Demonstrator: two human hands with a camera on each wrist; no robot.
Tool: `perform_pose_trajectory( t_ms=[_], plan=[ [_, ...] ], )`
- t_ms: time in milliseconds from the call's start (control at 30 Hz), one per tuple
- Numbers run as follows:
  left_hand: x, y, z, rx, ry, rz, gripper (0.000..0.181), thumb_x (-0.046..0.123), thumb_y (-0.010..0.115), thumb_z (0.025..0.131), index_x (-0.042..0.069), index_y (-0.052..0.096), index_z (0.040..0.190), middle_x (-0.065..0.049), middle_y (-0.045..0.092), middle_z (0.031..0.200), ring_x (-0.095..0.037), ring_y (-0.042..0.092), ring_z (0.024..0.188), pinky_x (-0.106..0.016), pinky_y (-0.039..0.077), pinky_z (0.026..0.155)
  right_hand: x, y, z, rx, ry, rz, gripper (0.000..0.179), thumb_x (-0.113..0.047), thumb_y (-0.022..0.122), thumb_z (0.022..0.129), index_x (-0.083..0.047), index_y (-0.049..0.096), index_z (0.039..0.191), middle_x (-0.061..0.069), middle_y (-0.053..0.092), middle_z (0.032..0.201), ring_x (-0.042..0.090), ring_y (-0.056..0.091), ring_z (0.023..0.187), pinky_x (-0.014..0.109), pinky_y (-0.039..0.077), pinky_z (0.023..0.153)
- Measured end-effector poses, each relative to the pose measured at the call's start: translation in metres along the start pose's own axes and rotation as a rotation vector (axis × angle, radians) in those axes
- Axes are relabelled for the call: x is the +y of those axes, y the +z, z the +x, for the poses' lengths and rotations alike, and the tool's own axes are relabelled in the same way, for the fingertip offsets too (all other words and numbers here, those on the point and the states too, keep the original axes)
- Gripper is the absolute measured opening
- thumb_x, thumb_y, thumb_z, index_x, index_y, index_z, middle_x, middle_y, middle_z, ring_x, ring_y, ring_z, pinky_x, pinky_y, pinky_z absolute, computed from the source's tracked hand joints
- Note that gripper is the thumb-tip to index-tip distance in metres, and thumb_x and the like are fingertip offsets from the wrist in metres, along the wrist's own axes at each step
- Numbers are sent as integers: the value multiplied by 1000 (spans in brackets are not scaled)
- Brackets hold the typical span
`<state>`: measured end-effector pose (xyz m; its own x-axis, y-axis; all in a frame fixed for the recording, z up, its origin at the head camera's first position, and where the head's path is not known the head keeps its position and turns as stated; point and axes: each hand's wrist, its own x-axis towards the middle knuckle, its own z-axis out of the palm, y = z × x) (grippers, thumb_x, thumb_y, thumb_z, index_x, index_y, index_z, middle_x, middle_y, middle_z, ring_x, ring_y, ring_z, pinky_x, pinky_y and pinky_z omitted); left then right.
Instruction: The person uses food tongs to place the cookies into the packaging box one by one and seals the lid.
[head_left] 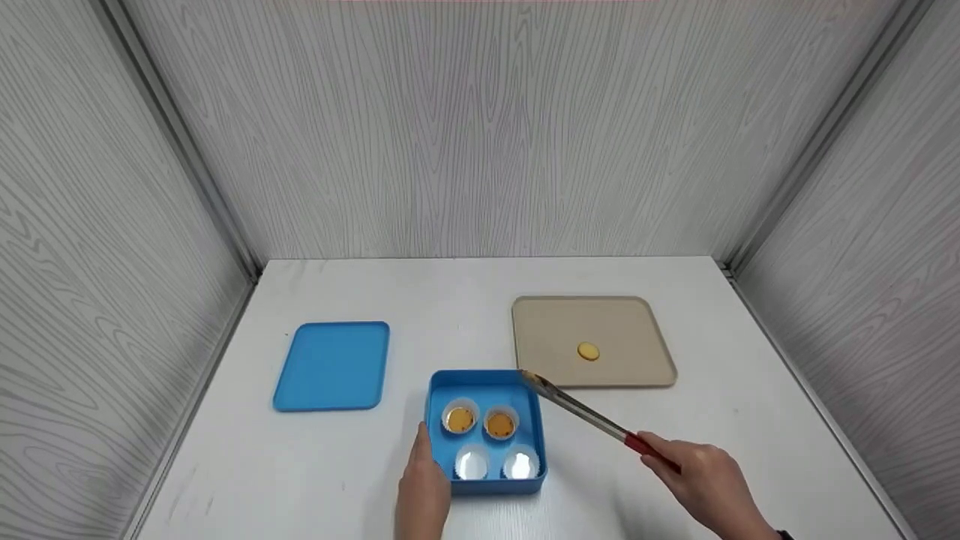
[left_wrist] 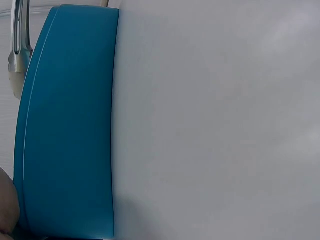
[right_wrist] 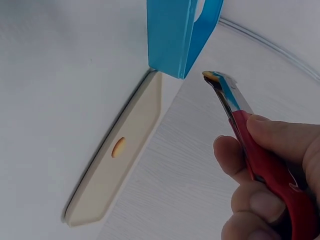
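My right hand (head_left: 709,476) grips the red handles of metal tongs (head_left: 581,409). At their tips is a small yellowish piece (right_wrist: 211,76), like a cookie, over the far right corner of a blue square box (head_left: 489,386). Inside the box, two white paper cups (head_left: 445,426) each hold a round golden cookie (head_left: 460,420); two nearer cups (head_left: 472,463) show bare white insides. Along the box's left wall lies my left hand (head_left: 424,491), fingers straight against its side. In the left wrist view a fingertip (left_wrist: 7,202) shows right at the rim.
A beige tray (head_left: 555,322) behind the box to the right carries one oval cookie (head_left: 589,351). To the left lies a flat blue lid (head_left: 334,367). Wood-grain panels (head_left: 450,135) wall in the white table (head_left: 300,465) at the back and both sides.
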<state>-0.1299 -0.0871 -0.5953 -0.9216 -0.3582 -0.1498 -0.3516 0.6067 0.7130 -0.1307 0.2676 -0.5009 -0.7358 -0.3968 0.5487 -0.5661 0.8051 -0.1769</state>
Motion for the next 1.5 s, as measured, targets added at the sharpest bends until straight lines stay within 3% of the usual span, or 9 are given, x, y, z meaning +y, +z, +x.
perform_pose_trajectory(
  t_ms=[167,533,667,933,1133,1500],
  plan=[
    [0,0,-1,2,3,0,58,-8,44,101,-6,29,157,-23,41,158,-37,48,140,-49,47,112,-4,-4,-5,-29,-36,53,39,-6,91,69,-15,81,106,-7,78,83,4,69,66,16,52,53],
    [-1,0,-2,18,24,26,57,-6,45,102,-6,29,157,-23,42,158,-36,49,139,-48,47,112,-5,-12,-14,-111,-104,133,39,-5,90,69,-15,80,105,-16,71,74,-5,58,60,11,44,50],
    [-2,0,-2,37,53,27,58,-9,47,100,-8,31,156,-24,43,156,-37,52,136,-49,50,109,-5,-15,-14,-139,-140,125,39,-6,90,68,-16,80,105,-16,71,74,-7,56,60,11,43,49],
    [-1,0,-3,33,48,14,60,-12,47,98,-8,31,156,-24,43,156,-38,52,136,-49,49,109,-5,-17,-15,-173,-195,100,37,-8,91,68,-17,79,102,-17,65,68,-10,45,56,11,38,46],
    [-1,0,-2,34,45,29,59,-11,47,98,-7,31,156,-24,44,156,-38,53,136,-49,50,109,-6,-18,-13,-142,-233,82,40,-8,92,65,-18,79,101,-17,65,68,-10,44,55,11,36,46],
    [0,0,-1,9,25,25,60,-8,47,101,-4,29,158,-22,40,159,-37,49,139,-49,47,111,-11,-24,-8,-179,-258,90,37,-8,91,67,-16,79,101,-15,68,70,-9,47,55,10,37,44]
  ],
)
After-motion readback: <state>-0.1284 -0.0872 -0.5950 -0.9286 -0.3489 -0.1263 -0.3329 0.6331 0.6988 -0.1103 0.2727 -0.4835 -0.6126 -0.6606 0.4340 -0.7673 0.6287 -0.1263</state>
